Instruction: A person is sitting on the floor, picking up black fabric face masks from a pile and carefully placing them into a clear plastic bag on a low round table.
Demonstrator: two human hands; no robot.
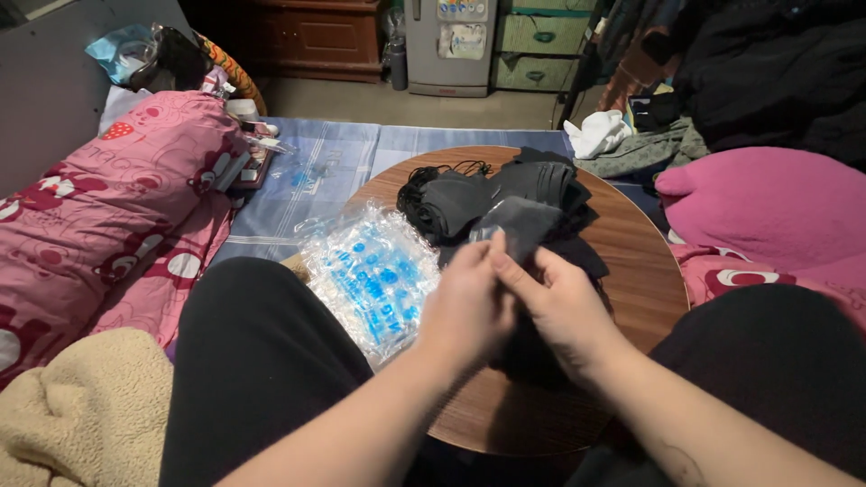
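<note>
Working over a round wooden table (631,261), a seated person pinched a dark grey face mask (523,224) between both hands, the left hand (465,302) and the right hand (564,311) each closed on its near edge, thumbs and fingertips pressed together on the fabric. The mask stood up just beyond the fingers, its upper part tilted away from the wearer and overlapping a pile of black masks (492,194) with loose ear loops that lay behind it on the tabletop. Done well, such handling would seem to call for a light, even pinch at the near edge, both hands kept close so the thin fabric stayed flat and did not crumple. A stack of clear plastic sleeves with blue print (374,271) rested at the table's left edge, just beside the left hand. A pink patterned quilt (108,216) lay well to the left, and a pink cushion (767,207) to the right.
</note>
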